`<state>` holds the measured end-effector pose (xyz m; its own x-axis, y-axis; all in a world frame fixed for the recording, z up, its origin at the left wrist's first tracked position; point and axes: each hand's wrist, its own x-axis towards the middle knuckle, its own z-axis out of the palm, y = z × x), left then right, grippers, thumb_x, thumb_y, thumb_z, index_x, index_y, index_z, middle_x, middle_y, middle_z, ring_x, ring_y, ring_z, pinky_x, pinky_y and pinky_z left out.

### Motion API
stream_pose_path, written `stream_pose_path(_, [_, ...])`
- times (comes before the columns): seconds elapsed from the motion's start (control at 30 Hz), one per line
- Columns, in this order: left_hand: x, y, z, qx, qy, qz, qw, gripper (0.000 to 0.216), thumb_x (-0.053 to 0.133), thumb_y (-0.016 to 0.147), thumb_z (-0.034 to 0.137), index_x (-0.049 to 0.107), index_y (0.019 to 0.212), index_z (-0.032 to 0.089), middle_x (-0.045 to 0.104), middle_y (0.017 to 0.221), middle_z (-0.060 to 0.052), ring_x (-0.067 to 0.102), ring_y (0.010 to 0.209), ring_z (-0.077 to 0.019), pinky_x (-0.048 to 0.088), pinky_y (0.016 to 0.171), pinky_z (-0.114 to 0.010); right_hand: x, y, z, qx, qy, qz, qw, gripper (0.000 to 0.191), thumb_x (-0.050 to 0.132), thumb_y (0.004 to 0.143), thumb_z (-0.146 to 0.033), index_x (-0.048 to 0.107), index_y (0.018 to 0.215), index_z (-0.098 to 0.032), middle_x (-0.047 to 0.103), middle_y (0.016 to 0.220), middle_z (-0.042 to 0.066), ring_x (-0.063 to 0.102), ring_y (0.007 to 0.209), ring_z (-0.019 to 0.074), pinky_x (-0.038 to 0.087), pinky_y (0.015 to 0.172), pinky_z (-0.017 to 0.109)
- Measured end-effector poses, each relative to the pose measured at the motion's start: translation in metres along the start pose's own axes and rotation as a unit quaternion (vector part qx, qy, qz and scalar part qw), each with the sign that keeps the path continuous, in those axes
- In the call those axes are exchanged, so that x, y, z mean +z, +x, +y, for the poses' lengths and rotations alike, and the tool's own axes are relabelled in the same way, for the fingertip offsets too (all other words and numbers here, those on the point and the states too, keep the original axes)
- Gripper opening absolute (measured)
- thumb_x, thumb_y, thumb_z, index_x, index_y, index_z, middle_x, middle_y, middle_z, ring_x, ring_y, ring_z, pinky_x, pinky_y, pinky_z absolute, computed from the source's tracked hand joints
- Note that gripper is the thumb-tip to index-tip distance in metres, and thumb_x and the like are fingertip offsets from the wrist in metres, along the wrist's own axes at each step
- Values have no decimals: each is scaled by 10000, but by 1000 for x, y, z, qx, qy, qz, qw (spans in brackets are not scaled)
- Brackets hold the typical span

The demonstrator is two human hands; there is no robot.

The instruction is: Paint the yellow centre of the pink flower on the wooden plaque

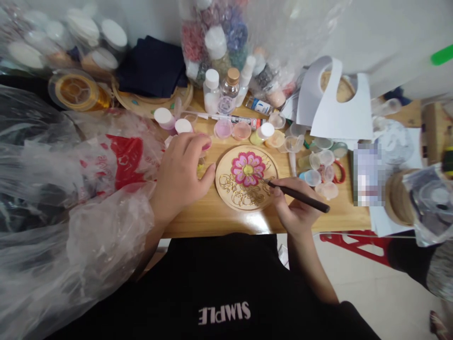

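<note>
Legible: "SIMPLE", white capitals across the front of the black fabric top (226, 276); lettering appears inverted in the head view. Partly legible: bold characters, seemingly including zeros, on the slim tube with a white, black and red label (247, 122); full marking uncertain. Not legible: red lettering on the crinkled clear plastic bag (123, 158), distorted by folds; fine print on the small tube with a blue-and-white label (260, 105), too small.
</note>
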<state>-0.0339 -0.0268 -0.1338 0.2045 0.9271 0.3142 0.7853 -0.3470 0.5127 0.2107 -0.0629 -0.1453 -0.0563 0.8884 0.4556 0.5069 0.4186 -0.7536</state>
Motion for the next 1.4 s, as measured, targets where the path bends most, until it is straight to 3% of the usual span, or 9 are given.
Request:
stream_pose_path(0.43, [-8,-2,2,-9,24,-14,1000,390,654,807,205,535,1176,160,593,1150,-110,569,1111,-275,487,989,-446,4,2,-2,11,-18,-7,1000,225,650,800,-106,693,962,-256,724,805,-7,683,714,147,556,635,291])
stream_pose_path(0.7, [-19,-6,0,-54,76,-50,994,510,753,764,243,489,1199,283,554,1173,-73,558,1121,-288,486,973,-452,3,0,0,15,5,22,1000,202,662,802,-122,702,954,-248,726,783,-7,676,676,143,543,628,286])
stream_pose_path(0.83, [-19,-9,-2,-68,82,-67,992,474,756,740,238,516,1148,268,561,1128,-89,562,1075,-345,489,913,-528,5,-3,5,93,54,62,992,110,670,824,-177,704,916,-225,725,768,0,667,633,129,537,594,266])
stream_pose_path(0.97, [-18,-9,-6,-36,59,-52,996,441,715,767,233,506,1154,254,579,1095,-90,569,1061,-348,493,882,-533,8,-1,7,186,97,116,971,81,694,827,-251,693,876,-186,718,718,4,669,585,120,514,522,230])
stream_pose_path(1.17, [-12,-10,-13,-18,53,-70,996,298,585,816,173,521,1102,231,621,984,-75,630,936,-297,525,784,-455,10,9,2,220,163,166,947,113,717,806,-270,681,813,-163,680,568,-23,606,450,101,457,420,207])
stream_pose_path(1.4, [-7,-8,-12,-27,72,-55,995,272,625,748,147,547,984,258,667,898,-44,655,780,-255,526,644,-388,7,9,4,237,204,190,931,159,736,783,-309,683,811,-161,680,547,-19,600,432,108,428,403,207])
